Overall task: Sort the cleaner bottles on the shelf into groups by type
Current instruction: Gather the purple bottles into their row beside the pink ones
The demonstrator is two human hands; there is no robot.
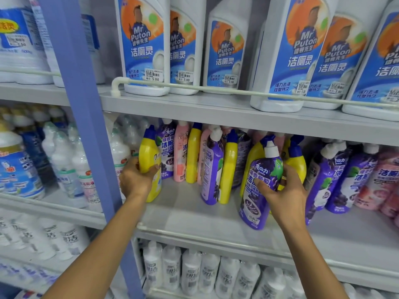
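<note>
On the middle shelf [194, 214] stand mixed cleaner bottles: yellow with blue caps, purple with white caps, and pink. My left hand [135, 179] grips a yellow bottle [149, 156] at the shelf's left end. My right hand [285, 193] grips a purple bottle [259, 190] with a white cap, tilted and lifted toward the front of the shelf. Behind it lean other yellow bottles [296, 158]. In the middle, a purple bottle [212, 169] and a yellow bottle [228, 167] stand side by side. A pink bottle [180, 152] stands further back.
More purple bottles [343, 178] and pink ones [386, 182] fill the right end. Big white Mr Puton bottles [144, 44] line the shelf above behind a rail [216, 88]. A blue upright post [86, 104] divides the bays. White bottles [194, 270] stand below.
</note>
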